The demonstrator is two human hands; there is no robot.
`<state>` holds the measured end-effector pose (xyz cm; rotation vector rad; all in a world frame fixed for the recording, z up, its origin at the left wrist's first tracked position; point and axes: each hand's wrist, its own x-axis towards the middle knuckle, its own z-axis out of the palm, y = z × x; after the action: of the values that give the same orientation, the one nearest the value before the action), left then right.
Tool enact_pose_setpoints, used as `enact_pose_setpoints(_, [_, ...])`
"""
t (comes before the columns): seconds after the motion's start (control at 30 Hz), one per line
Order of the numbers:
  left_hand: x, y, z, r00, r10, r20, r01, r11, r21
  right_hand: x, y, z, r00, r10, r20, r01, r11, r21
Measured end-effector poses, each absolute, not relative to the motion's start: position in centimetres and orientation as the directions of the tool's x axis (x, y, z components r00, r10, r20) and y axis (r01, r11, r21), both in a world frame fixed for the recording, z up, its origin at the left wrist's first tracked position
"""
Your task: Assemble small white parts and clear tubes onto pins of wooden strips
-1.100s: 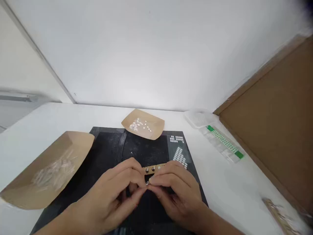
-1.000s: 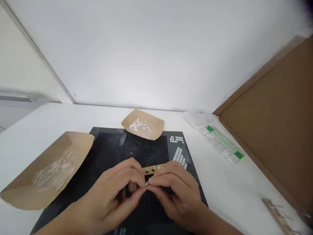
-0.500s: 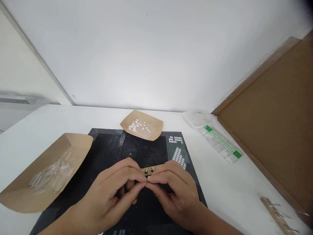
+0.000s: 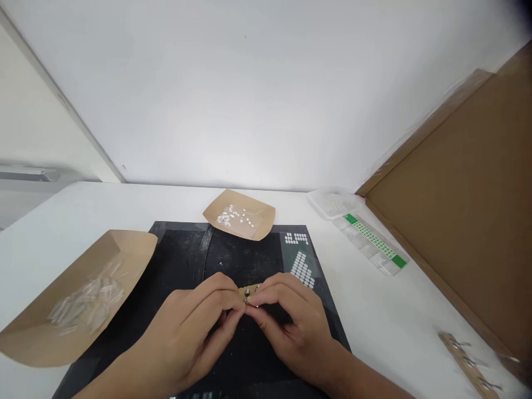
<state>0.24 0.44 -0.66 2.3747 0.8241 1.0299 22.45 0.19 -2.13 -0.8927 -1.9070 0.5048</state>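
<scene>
Over a black mat (image 4: 233, 343) my left hand (image 4: 199, 327) and my right hand (image 4: 295, 321) meet tip to tip. Thumb and forefinger of each are closed in a pinch around a small metal piece (image 4: 246, 302), mostly covered by the fingertips. Just behind them lies a narrow brown strip (image 4: 242, 290) carrying dark round studs with whitish tops; my right fingers hide part of it. I cannot tell whether the metal piece is fixed to the strip.
At left a paper tray (image 4: 124, 244) holds clear plastic tubes (image 4: 91, 299). Another paper tray (image 4: 264, 216) with small white pieces overlaps the mat's back edge. White oval stickers (image 4: 302, 271), a green-striped plastic case (image 4: 374, 241), a clear tray (image 4: 328, 205) and a strip with metal hooks (image 4: 469, 363) lie rightward.
The pinched fingertips have shifted slightly, and my right fingers now cover more of the brown strip. My left fingers have curled closer together. The whole view has moved a little.
</scene>
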Motion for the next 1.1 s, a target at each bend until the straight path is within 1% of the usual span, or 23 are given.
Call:
enact_pose_setpoints(0.17, [0.17, 0.61, -0.87, 0.57, 0.638, 0.518, 0.346, -0.758, 0.553, 22.48, 0.4, -1.94, -0.298, 0.826, 0.477, 0.32, 0.558, -0.766])
enact_pose_setpoints(0.43, [-0.07, 0.75, -1.44, 0.586, 0.598, 0.548, 0.363, -0.797, 0.482, 22.31, 0.35, -2.07, -0.283, 0.883, 0.374, 0.281, 0.449, -0.848])
enact_pose_setpoints(0.63, [0.04, 0.83, -0.99, 0.585, 0.62, 0.523, 0.371, -0.778, 0.507, 22.12, 0.26, -2.07, -0.282, 0.904, 0.321, 0.254, 0.393, -0.884])
enact_pose_setpoints(0.87, [0.07, 0.82, -0.91, 0.588, 0.648, 0.484, 0.383, -0.75, 0.539, 22.08, 0.21, -2.39, -0.322, 0.915, 0.243, 0.157, 0.305, -0.939])
enact_pose_setpoints(0.97, [0.04, 0.81, -0.95, 0.572, 0.662, 0.485, 0.387, -0.739, 0.551, 22.19, 0.18, -2.19, -0.328, 0.915, 0.237, 0.188, 0.309, -0.932])
enact_pose_setpoints(1.1, [0.04, 0.96, -0.96, 0.539, 0.682, 0.494, 0.387, -0.722, 0.574, 22.68, 0.55, -1.91, -0.291, 0.927, 0.235, 0.28, 0.318, -0.906])
